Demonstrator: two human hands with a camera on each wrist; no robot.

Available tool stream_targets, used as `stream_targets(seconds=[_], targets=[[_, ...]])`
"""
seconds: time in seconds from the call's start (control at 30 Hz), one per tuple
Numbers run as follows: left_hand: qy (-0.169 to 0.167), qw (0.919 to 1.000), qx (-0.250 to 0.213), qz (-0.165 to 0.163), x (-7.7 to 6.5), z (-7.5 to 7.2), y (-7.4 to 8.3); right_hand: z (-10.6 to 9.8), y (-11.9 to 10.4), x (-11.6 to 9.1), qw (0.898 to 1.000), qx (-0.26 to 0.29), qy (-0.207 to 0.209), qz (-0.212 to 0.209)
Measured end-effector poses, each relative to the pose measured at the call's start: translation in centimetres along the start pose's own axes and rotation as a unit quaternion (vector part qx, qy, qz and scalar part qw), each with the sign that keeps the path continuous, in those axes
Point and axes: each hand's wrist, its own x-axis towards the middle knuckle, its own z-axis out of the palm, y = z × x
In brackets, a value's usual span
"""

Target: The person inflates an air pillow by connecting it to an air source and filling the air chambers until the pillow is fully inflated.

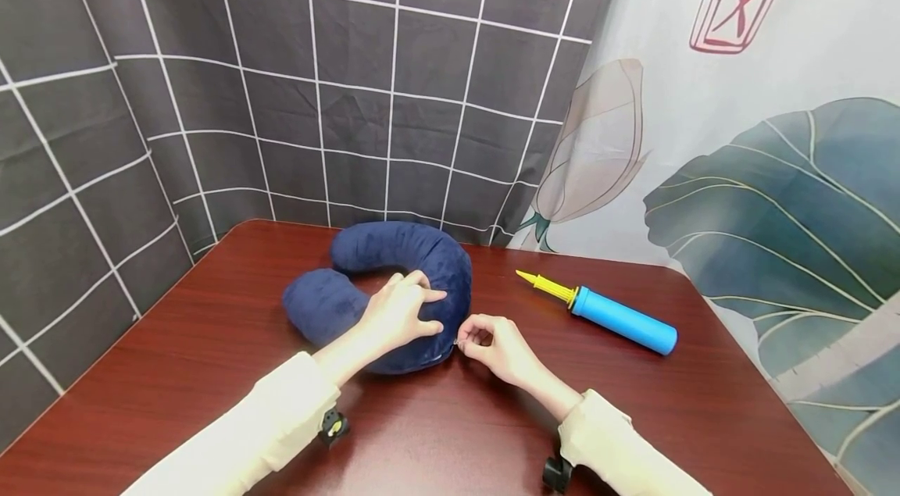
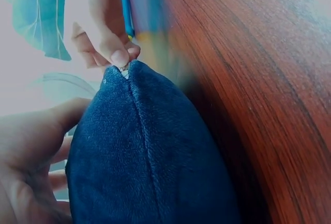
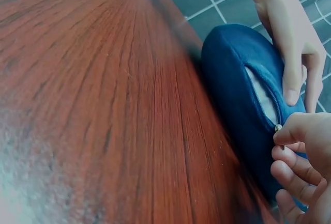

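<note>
A navy plush U-shaped neck pillow point(image 1: 450, 269) lies on the table, its opening facing left. My left hand point(image 1: 397, 312) rests on top of its near right part, thumb and fingers spread over the fabric. At the pillow's right edge my right hand point(image 1: 499, 347) pinches the small metal zipper pull point(image 3: 279, 128) between thumb and forefinger. In the right wrist view the zipper is partly undone, and pale lining point(image 3: 262, 97) shows through the slit. The left wrist view has the pillow's seam running up to the right hand's fingertips.
Right of the pillow, a blue hand pump point(image 1: 626, 320) with a yellow nozzle lies on the reddish-brown wooden table point(image 1: 436, 433). A dark grid-patterned curtain point(image 1: 351, 90) hangs behind, with a floral white one point(image 1: 654, 35) at the right.
</note>
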Motion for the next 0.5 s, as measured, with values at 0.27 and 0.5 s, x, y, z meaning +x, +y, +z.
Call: stream_targets(seconds=[0.27, 0.5], targets=[[0.013, 0.9984, 0.001, 0.056, -0.1, -0.3, -1.1, 0.0, 0.1, 0.0, 1.000, 0.004, 0.003, 0.007], [0.031, 0.9797, -0.018, 0.197, -1.1, -1.7, -3.9, -0.1, -0.1, 0.1, 1.000, 0.011, 0.002, 0.002]])
